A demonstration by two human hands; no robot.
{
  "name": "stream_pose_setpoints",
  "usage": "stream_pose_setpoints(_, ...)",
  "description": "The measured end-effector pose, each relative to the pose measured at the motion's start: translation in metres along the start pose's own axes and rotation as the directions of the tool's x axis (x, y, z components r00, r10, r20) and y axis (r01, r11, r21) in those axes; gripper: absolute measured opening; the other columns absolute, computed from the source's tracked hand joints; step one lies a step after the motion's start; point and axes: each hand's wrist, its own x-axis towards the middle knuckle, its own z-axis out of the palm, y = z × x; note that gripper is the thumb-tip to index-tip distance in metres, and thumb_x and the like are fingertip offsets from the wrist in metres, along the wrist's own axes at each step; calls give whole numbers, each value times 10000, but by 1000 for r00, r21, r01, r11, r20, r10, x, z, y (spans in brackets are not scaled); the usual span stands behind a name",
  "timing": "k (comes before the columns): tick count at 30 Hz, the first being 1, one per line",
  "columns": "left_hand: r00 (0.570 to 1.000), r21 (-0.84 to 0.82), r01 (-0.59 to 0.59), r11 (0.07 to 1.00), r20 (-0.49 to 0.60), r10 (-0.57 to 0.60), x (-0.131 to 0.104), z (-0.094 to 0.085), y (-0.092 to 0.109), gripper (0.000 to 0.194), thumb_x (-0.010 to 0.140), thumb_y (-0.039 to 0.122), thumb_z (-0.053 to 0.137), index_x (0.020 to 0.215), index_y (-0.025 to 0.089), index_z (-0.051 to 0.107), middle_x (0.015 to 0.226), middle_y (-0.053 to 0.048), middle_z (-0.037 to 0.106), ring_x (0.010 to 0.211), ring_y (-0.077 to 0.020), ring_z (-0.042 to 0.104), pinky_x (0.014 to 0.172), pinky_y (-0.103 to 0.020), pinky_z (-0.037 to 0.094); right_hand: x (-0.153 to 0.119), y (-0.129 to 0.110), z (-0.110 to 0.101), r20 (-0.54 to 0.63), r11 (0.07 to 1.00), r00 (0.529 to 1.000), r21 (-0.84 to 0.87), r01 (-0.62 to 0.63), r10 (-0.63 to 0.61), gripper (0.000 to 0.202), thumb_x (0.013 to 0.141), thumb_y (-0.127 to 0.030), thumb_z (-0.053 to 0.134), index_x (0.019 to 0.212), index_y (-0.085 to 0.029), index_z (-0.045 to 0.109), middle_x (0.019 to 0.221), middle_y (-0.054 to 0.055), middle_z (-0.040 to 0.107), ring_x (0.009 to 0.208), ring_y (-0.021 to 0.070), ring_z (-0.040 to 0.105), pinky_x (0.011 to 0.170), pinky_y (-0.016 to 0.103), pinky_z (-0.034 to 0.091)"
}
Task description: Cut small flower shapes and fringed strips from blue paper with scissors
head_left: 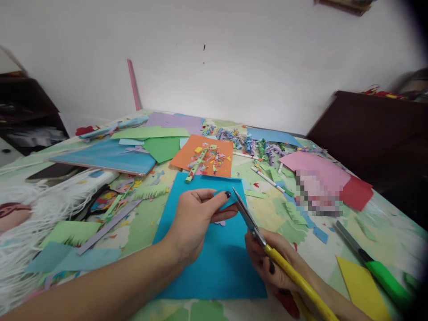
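Observation:
My left hand [195, 218] pinches a small blue paper piece [222, 200] between thumb and fingers. In my right hand [270, 258] is a pair of yellow-handled scissors [259, 234], its blades pointing up and left, the tips close beside the blue piece. I cannot tell whether the blades touch the paper. Under both hands lies a blue paper sheet [214, 276]. A small pale purple cut-out [220, 223] rests on that sheet, partly hidden by my left fingers. Just beyond, an orange paper [187, 154] carries many tiny coloured scraps and a rolled green strip [197, 166].
Green-handled scissors [374, 263] and yellow paper [361, 285] lie at right. Pink paper [317, 169] and curled paper strips [249, 142] sit farther back. At left are white yarn [20, 254], a phone [55, 171] and black-framed glasses [90, 203]. A wall [214, 80] stands behind.

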Motion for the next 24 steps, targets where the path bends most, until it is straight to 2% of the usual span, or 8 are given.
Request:
stream_pose_setpoints(3,1000,1,-1,1000,-8,1,0,1,0,133,666,212,749,679,97,682,710,-58,711,680,-200,700,676,-312,575,0,-2,0,61,998,996,28,-60,58,517,700,-642,648,690,-215,356,630,-59,314,475,69,296,392,193,258)
stream_pose_setpoints(6,1000,2,-9,1000,-15,9,0,1,0,129,665,206,750,680,97,683,709,-57,710,678,-199,699,674,-314,577,-2,-7,1,67,996,994,30,-87,85,514,710,-642,638,685,-212,358,635,-56,308,485,71,292,400,195,258)
stream_pose_setpoints(11,1000,0,-15,1000,-11,15,0,0,0,124,678,199,743,686,90,683,712,-54,710,678,-191,699,675,-299,579,-10,-23,11,-18,1000,1000,-8,-20,20,453,767,-608,607,740,-209,393,653,-50,296,533,94,281,451,216,247)
stream_pose_setpoints(14,1000,-6,-18,1000,-10,17,0,0,-1,128,679,204,743,680,92,683,706,-48,707,671,-183,698,681,-294,578,-12,-31,15,-21,998,1000,-58,4,-5,429,803,-580,585,734,-204,392,662,-45,304,571,106,280,485,230,245)
stream_pose_setpoints(17,1000,-9,-19,1000,-18,19,0,1,-1,133,670,209,752,678,97,682,704,-42,705,673,-186,698,682,-298,578,-12,-32,16,-2,997,1000,-73,16,-16,427,814,-554,593,723,-201,371,650,-54,292,563,99,258,477,225,224)
stream_pose_setpoints(24,1000,-4,-21,1000,-16,21,-1,0,-1,143,655,225,760,665,107,681,702,-39,699,684,-190,697,700,-313,573,-14,-27,17,6,998,998,-3,-70,70,384,833,-528,588,787,-211,377,657,-65,287,492,66,282,394,172,239)
